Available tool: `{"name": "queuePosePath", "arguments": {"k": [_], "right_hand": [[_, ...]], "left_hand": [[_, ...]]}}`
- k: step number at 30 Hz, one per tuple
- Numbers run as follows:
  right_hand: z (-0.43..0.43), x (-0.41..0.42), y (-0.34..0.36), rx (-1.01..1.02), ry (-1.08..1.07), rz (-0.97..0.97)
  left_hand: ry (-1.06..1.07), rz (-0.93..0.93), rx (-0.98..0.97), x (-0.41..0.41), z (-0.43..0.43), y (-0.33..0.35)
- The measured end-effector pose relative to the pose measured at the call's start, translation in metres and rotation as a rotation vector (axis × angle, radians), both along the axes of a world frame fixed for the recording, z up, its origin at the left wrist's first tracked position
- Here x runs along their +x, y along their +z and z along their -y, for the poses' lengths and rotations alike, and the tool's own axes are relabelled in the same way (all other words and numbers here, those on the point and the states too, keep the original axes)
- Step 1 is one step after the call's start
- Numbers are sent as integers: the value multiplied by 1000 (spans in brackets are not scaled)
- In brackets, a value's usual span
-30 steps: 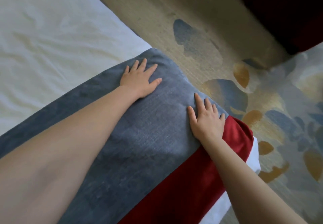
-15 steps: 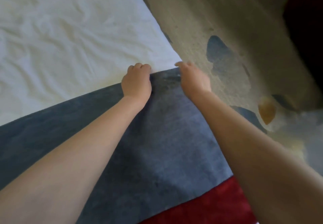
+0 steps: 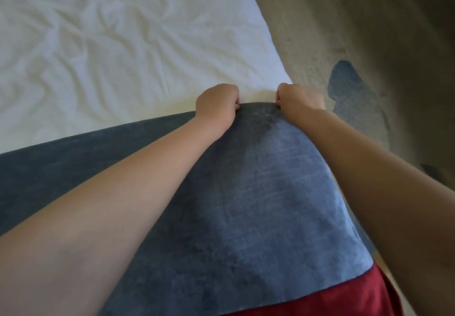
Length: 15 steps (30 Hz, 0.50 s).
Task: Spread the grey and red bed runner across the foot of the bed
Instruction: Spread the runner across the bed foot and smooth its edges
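The bed runner (image 3: pixel 258 192) already lies across the white sheet (image 3: pixel 123 44) (red band nearest the person). The left hand (image 3: pixel 216 106) and right hand (image 3: pixel 300 101) each grip its far grey edge; straightening remains.

The runner (image 3: pixel 246 192) lies flat across the white, wrinkled bed (image 3: pixel 123 44). It is a wide grey band with a red strip along its near side. Its far grey edge bulges forward near the bed's right edge.
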State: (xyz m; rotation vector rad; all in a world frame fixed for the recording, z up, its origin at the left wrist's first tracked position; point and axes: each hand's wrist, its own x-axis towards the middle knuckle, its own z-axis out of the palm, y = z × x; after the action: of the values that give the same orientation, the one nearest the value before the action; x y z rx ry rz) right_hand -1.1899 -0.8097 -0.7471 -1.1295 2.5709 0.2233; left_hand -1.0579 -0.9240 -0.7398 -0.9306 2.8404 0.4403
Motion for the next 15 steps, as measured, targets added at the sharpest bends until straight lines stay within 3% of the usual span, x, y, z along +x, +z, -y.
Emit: {"name": "queuePosePath", "arguments": {"k": [3,7,11,15], "right_hand": [[2,13,0,4,-52,-3],[-10,38,17,-231,78,-185],[-34,69,38,-345,193,-153],[-66,115,65,-318,202,-114]], "left_hand": [[49,-17,-25,1,-10,1],[5,-170,-180,19,-31,17],[1,-224,-229,56,-50,38],[28,-240,-261,100,-79,63]]}}
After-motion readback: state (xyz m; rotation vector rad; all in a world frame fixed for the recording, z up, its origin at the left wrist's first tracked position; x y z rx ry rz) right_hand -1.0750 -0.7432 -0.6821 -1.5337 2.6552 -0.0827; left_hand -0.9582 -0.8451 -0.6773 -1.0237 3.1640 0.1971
